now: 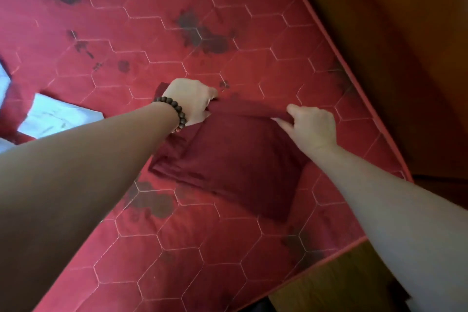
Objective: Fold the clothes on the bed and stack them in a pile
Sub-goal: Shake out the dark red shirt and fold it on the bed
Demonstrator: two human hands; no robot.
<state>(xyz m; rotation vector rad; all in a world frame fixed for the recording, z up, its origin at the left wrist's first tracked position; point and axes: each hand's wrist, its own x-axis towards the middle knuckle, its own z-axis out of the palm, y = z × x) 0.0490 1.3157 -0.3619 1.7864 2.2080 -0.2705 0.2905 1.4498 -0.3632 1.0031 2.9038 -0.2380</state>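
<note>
We are on the red mattress (177, 20), midway through folding the dark red garment (228, 164), which lies half-folded near its right edge. Our left hand (188, 100) and right hand (312, 125) each pinch the far edge, fingers clamped on cloth; next, we judge, comes carrying that edge over evenly.

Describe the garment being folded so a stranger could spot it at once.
Start from the red quilted mattress with hexagon stitching. Near its right edge lies a dark maroon garment, its far edge pinched by the left hand and right hand. The other clothes, far left, are pale blue.
</note>
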